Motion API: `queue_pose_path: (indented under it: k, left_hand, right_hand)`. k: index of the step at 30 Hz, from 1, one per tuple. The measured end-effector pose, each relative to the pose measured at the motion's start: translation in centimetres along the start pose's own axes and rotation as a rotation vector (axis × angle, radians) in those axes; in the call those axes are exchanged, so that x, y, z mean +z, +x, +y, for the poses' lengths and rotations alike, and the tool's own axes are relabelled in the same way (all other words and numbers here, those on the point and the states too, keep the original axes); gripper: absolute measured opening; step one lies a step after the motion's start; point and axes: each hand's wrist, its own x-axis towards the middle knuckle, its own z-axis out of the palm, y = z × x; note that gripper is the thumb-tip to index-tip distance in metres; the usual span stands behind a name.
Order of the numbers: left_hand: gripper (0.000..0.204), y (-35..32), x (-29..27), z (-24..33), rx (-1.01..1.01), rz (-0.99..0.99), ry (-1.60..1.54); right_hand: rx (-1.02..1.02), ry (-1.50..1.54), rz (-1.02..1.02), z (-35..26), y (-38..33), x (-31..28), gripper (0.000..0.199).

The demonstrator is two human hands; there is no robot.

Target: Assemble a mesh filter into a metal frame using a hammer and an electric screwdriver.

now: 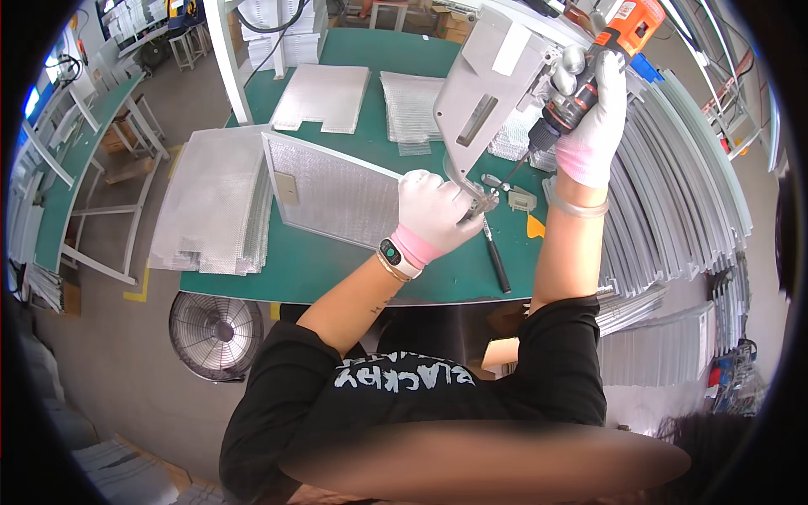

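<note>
My right hand (pixel 595 118), in a white and pink glove, grips an orange and black cordless drill (pixel 608 59). The drill's long thin bit slants down toward a small metal fitting (pixel 484 200) at the lower tip of a grey slotted machine arm (pixel 481 93). Beside that tip, my gloved left hand (pixel 433 209) is closed at the right end of a framed mesh panel (pixel 337 181). The hand and wrist hide that end, and the exact grip of the fingertips is hard to make out. A black-handled tool (pixel 497 259) lies just right of my left hand.
Mesh sheets (pixel 210 198) are stacked on the green table (pixel 362 273) at left, with further stacks (pixel 321 97) behind. A yellow piece (pixel 535 225) and a small pale part (pixel 522 199) lie under the drill. Grey strips (pixel 673 168) crowd the right side. A floor fan (pixel 220 330) stands at front left.
</note>
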Motion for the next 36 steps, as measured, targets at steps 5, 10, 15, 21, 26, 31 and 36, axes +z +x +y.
queue_pose_path:
  k: [5,10,15,21,26,31,36]
  left_hand:
    - [0.018,-0.2,0.0,0.1,0.017,-0.012,0.020]
    - [0.017,-0.1,0.1,0.1,0.026,0.022,0.008]
    - [0.015,-0.1,-0.7,0.4,-0.016,-0.049,0.027]
    - [0.013,0.4,-1.0,1.2,-0.063,-0.069,-0.051]
    - [0.011,-0.3,-0.6,1.1,-0.107,0.007,-0.198]
    - [0.009,0.5,-1.0,1.9,-0.276,-0.108,-0.356]
    - [0.012,-0.1,-1.0,1.1,-0.004,-0.304,0.316]
  right_hand:
    - [-0.034,-0.010,-0.032,0.2,0.5,0.3,0.041]
    - [0.002,-0.068,-0.091,0.1,0.5,0.9,0.041]
    - [0.080,-0.028,-0.164,1.9,-2.3,1.4,0.068]
    - [0.140,0.088,-0.159,2.0,-2.7,1.6,0.060]
    - [0.151,0.133,-0.210,2.5,-2.4,2.4,0.066]
    - [0.231,0.257,-0.511,3.5,-1.3,3.5,0.075]
    - [0.361,0.468,-0.739,3.9,-1.0,4.3,0.075]
